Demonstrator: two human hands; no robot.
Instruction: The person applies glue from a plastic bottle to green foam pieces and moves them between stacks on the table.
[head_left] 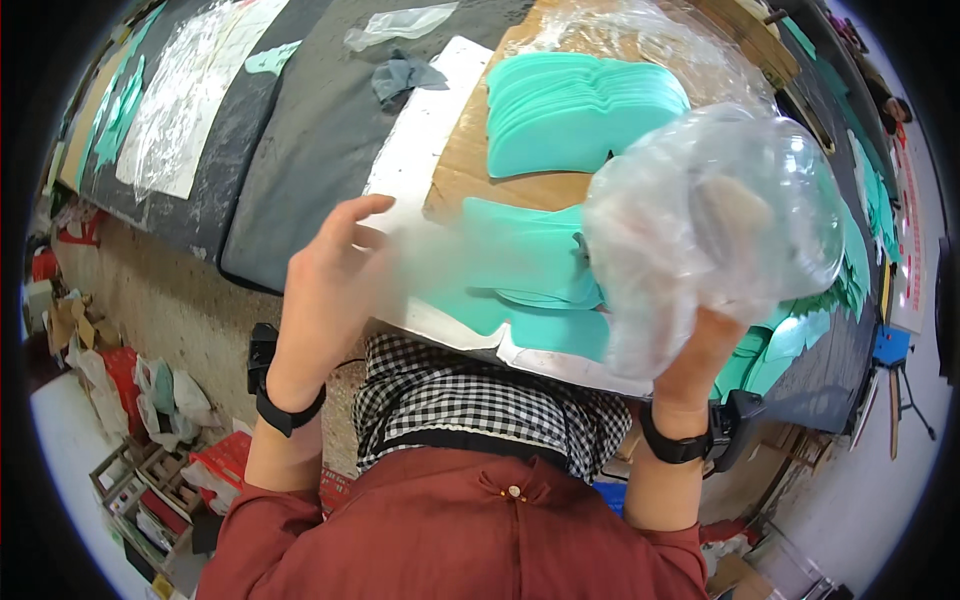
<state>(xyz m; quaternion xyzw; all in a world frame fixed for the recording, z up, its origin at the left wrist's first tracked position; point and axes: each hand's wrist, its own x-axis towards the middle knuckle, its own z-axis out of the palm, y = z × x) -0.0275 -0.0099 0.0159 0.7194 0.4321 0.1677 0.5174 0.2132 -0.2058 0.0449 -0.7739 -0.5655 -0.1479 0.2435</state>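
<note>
My left hand is raised at the near left edge of the white board. Its visible fingers are bent and apart; the rest are smeared by a pale blur over the board. A crumpled clear plastic bag covers my right hand, which shows faintly through it. The bag is held up with that hand, though the exact grip is hidden. Under and left of the bag lie flat teal cut pieces, fanned out near me. Farther off, a thick stack of curved teal pieces rests on brown cardboard.
Clear plastic film covers the table's far side. A grey rag lies on the dark table. More teal pieces are piled at the right. Crates and bags crowd the floor at left; a tripod stands at right.
</note>
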